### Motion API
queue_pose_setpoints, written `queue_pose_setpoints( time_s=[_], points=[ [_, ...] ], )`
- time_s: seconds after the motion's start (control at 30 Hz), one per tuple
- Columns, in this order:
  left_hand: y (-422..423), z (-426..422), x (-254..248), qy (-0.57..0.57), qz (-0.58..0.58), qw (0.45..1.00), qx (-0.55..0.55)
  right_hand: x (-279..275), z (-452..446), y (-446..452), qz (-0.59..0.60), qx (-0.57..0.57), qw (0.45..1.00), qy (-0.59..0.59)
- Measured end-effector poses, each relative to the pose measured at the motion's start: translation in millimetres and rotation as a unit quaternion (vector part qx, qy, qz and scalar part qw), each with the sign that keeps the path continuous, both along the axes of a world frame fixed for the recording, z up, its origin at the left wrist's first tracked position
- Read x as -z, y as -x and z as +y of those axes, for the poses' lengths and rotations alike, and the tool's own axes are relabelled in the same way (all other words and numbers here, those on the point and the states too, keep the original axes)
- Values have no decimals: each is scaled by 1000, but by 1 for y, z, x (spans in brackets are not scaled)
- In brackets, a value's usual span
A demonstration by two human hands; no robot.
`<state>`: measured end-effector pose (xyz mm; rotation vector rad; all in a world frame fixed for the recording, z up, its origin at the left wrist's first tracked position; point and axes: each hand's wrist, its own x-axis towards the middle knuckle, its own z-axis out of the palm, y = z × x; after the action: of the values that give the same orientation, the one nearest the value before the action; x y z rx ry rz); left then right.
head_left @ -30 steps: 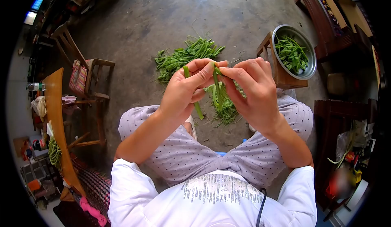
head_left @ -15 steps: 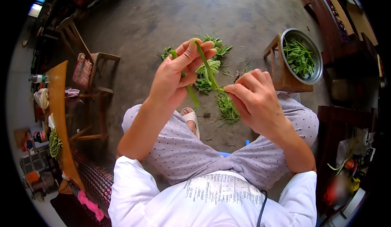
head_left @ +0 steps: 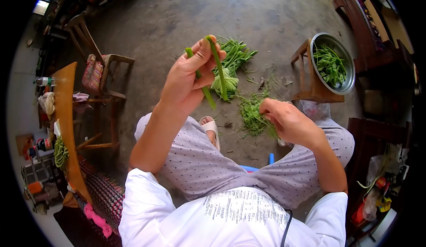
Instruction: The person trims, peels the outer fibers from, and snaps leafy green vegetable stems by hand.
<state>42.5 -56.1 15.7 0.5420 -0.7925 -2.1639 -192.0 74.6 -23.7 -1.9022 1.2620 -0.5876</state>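
Note:
My left hand (head_left: pixel 188 76) is raised over the floor, closed around two pieces of green stem. One stem (head_left: pixel 221 80) hangs from between thumb and fingertips. The other piece (head_left: pixel 207 97) passes through the palm and sticks out below. Lower and to the right, my right hand (head_left: pixel 290 120) is curled with its fingers together, beside a heap of fine green scraps (head_left: pixel 253 114). A blurred bit of green shows under its fingers, too unclear to name. Beyond my left hand lies a bunch of leafy green stems (head_left: pixel 239 54) with a pale crumpled leaf (head_left: pixel 226 82).
A metal basin (head_left: pixel 353 76) of green leaves (head_left: pixel 329 65) tilts on a wooden stool (head_left: pixel 317 92) at right. On the left are a wooden chair (head_left: pixel 117 58) and a wooden table edge (head_left: pixel 66 114) with a bundle of long green beans (head_left: pixel 61 153). My sandalled foot (head_left: pixel 208 127) is below.
My right hand has moved down and right, away from the stem in my left hand, to beside the scraps. The stem now hangs straighter. My left hand has shifted slightly up and left.

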Motion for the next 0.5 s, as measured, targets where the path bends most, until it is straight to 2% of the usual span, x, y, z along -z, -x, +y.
queue_pose_setpoints(
  time_s=[0.17,0.23,0.27,0.4,0.5],
  points=[
    [19,20,1,16,-46,999,22,-51,-5,-15,-38,108,993,15],
    [25,26,-1,17,-62,998,27,-58,-6,-20,-135,179,974,-24],
    [28,29,0,15,-59,998,34,-57,-8,-27,-222,214,950,-40],
    [35,36,0,9,-60,997,52,-42,-11,-33,-306,214,921,-110],
    [37,39,-3,6,-76,996,51,-40,-11,-32,-308,231,917,-106]
  ],
)
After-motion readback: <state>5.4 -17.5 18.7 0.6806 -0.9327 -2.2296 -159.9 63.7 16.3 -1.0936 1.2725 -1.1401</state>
